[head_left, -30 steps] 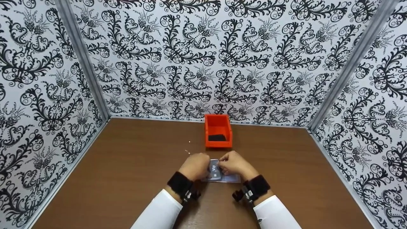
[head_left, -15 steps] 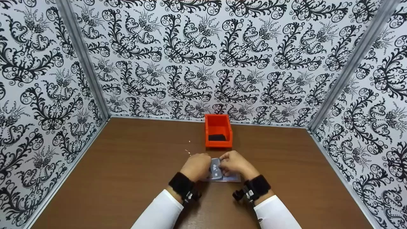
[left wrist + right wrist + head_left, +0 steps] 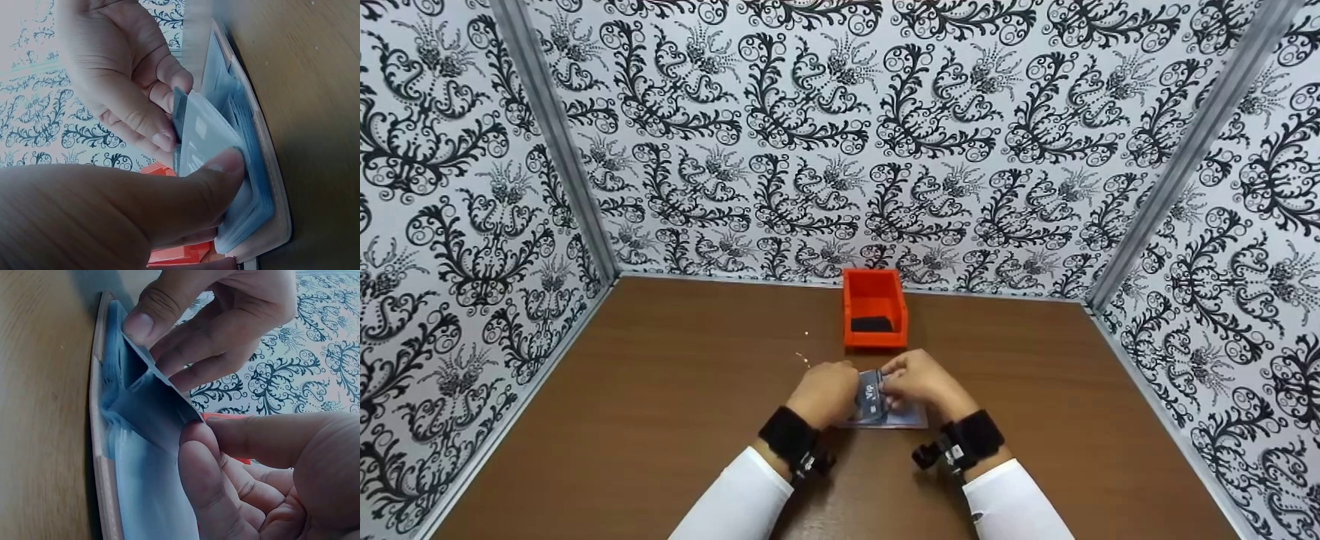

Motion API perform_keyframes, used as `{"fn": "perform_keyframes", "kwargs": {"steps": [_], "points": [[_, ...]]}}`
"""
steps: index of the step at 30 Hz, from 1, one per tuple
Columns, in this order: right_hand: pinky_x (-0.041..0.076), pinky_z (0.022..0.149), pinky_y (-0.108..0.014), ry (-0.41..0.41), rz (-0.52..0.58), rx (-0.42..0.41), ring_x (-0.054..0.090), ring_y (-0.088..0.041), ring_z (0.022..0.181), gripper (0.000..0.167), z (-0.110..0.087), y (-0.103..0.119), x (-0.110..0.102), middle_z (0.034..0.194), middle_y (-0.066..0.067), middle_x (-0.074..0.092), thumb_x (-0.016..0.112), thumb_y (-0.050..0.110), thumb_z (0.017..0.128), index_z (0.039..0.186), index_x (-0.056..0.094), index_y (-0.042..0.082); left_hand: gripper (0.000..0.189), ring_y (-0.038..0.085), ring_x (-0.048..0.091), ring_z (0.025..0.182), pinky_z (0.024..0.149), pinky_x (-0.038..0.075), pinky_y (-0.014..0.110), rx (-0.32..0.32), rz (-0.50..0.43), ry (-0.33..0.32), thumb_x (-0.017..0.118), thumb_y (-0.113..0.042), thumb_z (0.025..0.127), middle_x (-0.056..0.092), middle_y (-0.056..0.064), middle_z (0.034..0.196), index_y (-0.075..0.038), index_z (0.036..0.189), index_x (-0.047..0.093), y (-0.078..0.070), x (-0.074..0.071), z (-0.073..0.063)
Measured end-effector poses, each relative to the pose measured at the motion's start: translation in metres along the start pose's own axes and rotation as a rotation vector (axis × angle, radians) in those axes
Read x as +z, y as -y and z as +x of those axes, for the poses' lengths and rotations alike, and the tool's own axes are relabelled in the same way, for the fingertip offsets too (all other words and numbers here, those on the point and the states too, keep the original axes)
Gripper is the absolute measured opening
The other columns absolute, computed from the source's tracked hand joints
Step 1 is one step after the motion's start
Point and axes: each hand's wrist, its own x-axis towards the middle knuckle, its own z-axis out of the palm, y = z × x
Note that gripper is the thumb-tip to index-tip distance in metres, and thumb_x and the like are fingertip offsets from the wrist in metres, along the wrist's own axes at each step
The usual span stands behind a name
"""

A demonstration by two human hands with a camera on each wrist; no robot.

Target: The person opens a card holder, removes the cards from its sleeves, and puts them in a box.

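Note:
A card holder [image 3: 911, 420] with a pinkish cover [image 3: 278, 191] and several clear sleeves [image 3: 149, 478] lies spread on the table. A dark grey card [image 3: 870, 401] marked "Vip" stands up at a slant from it, within or against one clear sleeve. My left hand [image 3: 823, 394] pinches the near-left side of this sleeve and card, thumb on top in the left wrist view. With thumb and forefinger, my right hand [image 3: 919, 381] pinches the card's free edge [image 3: 191, 408]. Its other fingers curl loosely below. The card's lower part is hidden among the sleeves.
An orange bin [image 3: 875, 341] with a dark flat item [image 3: 871, 325] inside stands just behind the hands. Tiny bright specks [image 3: 806, 360] show on the brown table [image 3: 697, 390] to its left. Patterned walls [image 3: 840, 150] enclose the back and sides.
The card has tilted and shifted slightly right, away from the left hand. My right hand has moved a little up and right with it; the left hand has hardly moved.

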Motion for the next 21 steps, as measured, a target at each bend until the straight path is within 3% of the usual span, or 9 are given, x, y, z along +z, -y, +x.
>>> {"fn": "perform_keyframes", "kwargs": {"steps": [8,11,21], "points": [[0.058,0.054,-0.022,-0.012,0.063,0.070,0.064,-0.010,0.055,0.012,-0.002,0.000,0.009,0.069,-0.002,0.066,0.072,0.006,0.098,0.101,0.082,-0.001,0.026,0.032,0.077,0.081,0.076,0.066,0.048,0.051,0.028,-0.042,0.095,-0.024,0.079,0.080,0.006,0.093,-0.008,0.094,0.082,0.000,0.001,-0.003],[0.058,0.053,-0.023,-0.005,0.053,0.082,0.064,-0.011,0.056,0.008,-0.001,0.000,0.013,0.073,-0.002,0.066,0.074,0.007,0.098,0.097,0.079,0.001,0.016,0.032,0.078,0.080,0.074,0.066,0.048,0.061,0.041,-0.063,0.090,-0.018,0.081,0.080,0.007,0.090,-0.008,0.092,0.082,0.000,0.001,-0.004],[0.061,0.054,-0.025,0.012,0.044,0.090,0.068,-0.014,0.061,0.014,0.000,-0.001,0.014,0.089,-0.010,0.074,0.073,0.005,0.095,0.106,0.078,-0.002,0.008,0.032,0.079,0.078,0.071,0.066,0.048,0.060,0.040,-0.093,0.085,-0.010,0.083,0.081,0.008,0.088,-0.008,0.090,0.082,0.001,0.002,-0.005]]}}
